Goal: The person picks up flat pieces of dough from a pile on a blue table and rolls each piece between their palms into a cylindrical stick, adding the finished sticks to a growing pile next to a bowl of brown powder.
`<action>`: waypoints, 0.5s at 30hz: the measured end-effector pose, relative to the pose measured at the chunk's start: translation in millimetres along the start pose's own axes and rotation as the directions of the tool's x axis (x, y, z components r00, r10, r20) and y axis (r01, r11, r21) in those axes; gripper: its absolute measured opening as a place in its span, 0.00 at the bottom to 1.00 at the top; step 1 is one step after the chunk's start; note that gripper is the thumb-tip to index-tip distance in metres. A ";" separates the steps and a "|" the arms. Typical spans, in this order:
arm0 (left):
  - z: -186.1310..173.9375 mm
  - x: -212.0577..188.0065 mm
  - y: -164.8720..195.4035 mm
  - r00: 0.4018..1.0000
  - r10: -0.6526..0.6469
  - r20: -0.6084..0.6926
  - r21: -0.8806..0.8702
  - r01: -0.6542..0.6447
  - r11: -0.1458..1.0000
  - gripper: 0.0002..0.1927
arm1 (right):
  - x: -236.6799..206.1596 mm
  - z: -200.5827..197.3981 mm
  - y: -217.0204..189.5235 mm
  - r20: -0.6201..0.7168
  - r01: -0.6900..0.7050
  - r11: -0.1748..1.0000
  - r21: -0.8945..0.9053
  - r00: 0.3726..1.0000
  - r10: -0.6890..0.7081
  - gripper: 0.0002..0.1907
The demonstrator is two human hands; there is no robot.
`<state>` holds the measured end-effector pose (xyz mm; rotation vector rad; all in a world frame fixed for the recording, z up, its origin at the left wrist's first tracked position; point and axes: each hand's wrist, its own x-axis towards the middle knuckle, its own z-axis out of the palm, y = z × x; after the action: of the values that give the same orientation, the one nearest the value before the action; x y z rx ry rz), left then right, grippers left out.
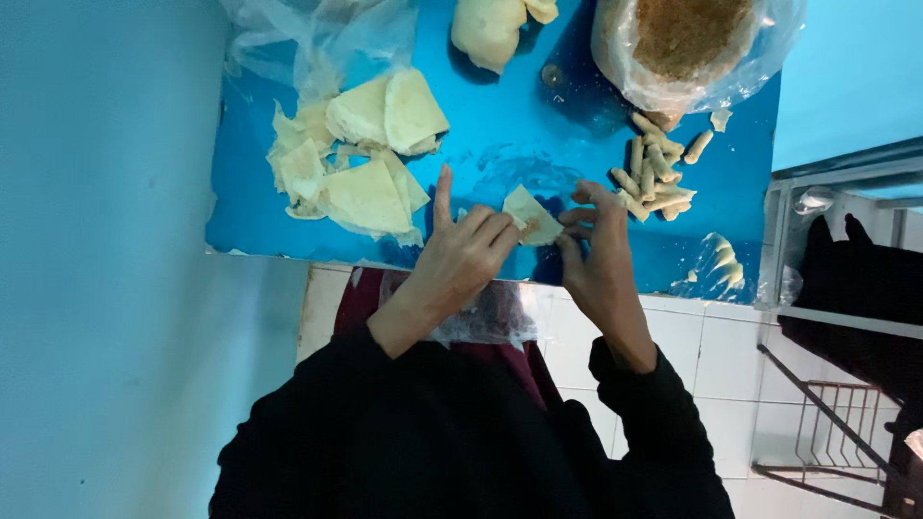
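Two bare hands meet over a blue worktop (500, 144), working a small triangular pastry sheet (531, 216) held between them just above the near edge. The left hand (466, 255) pinches the sheet's near-left corner with curled fingers, its index finger (443, 195) pointing straight up and away from the body. The right hand (594, 252) grips the opposite side, thumb and fingertips closed on the wrapper's edge, so that both hands touch the same piece.

Beyond the left hand, a loose heap of cut pastry sheets (361, 159) lies spread on the worktop, some folded, some flat, with crumpled clear plastic wrap (308, 38) past them. Beyond the right hand, close to its fingertips, sits a small pile of finished rolled pastries (654, 173), pale and finger-shaped. Farther out, a plastic-lined bowl of brown crumbly filling (687, 38) stands at the far edge, and a lump of pale dough (488, 31) rests to its left. A small plastic bag (719, 264) lies on the worktop to the right of the right hand. Black sleeves (452, 432) cover both arms, above a white tiled floor (711, 356).
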<state>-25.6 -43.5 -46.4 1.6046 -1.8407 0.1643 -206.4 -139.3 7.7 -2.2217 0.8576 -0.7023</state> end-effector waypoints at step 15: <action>4.2 -3.1 -1.7 1.000 0.000 0.012 0.034 -0.001 0.999 0.04 | 3.9 4.4 0.1 0.079 0.037 0.999 0.039 0.996 -0.040 0.30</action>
<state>-25.7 -43.5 -51.9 1.6311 -1.8562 0.1874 -201.1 -140.6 5.7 -2.2222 0.7580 -0.6385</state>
